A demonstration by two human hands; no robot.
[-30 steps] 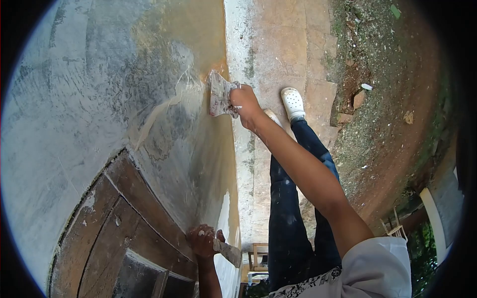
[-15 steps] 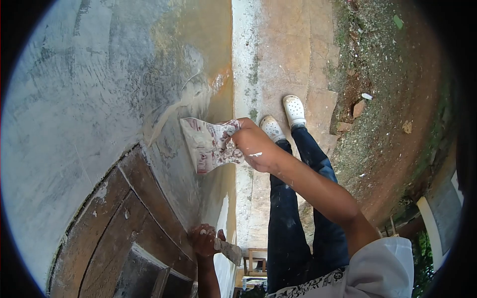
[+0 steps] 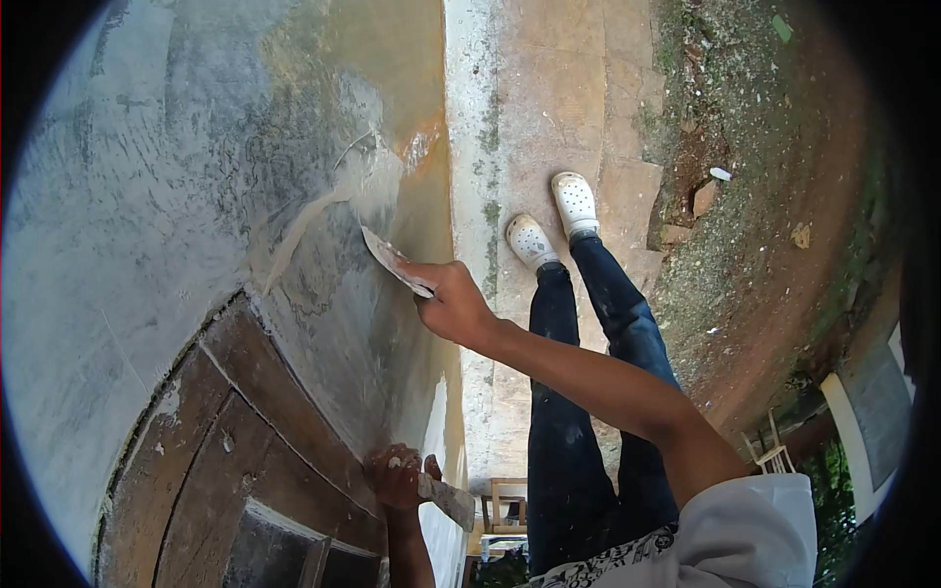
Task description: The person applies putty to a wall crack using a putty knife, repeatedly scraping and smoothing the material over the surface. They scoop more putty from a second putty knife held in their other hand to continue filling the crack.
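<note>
My right hand [image 3: 456, 304] is closed around a putty knife [image 3: 390, 263], its broad blade smeared with whitish putty and seen nearly edge-on. The blade's tip is at the grey plastered wall [image 3: 216, 196], just below a patch of pale wet putty [image 3: 368, 181]. Lower down, my left hand [image 3: 395, 474] grips a flat, putty-caked tool [image 3: 447, 500]; its exact kind is hard to make out. That hand is close to the wooden frame [image 3: 230, 431], and flecks of putty dot its fingers.
A tiled walkway [image 3: 549, 88] runs along the wall's foot, where white clogs [image 3: 573, 201] stand. Beyond it lies gravelly ground [image 3: 725, 284] with broken brick pieces [image 3: 704, 199]. A wooden chair [image 3: 505, 505] is near the bottom, and another pale chair [image 3: 772, 451] stands at the right.
My right hand has turned the putty knife from broadside to nearly edge-on and shifted slightly left. My left hand keeps its grip on the flat tool. The view has shifted slightly.
</note>
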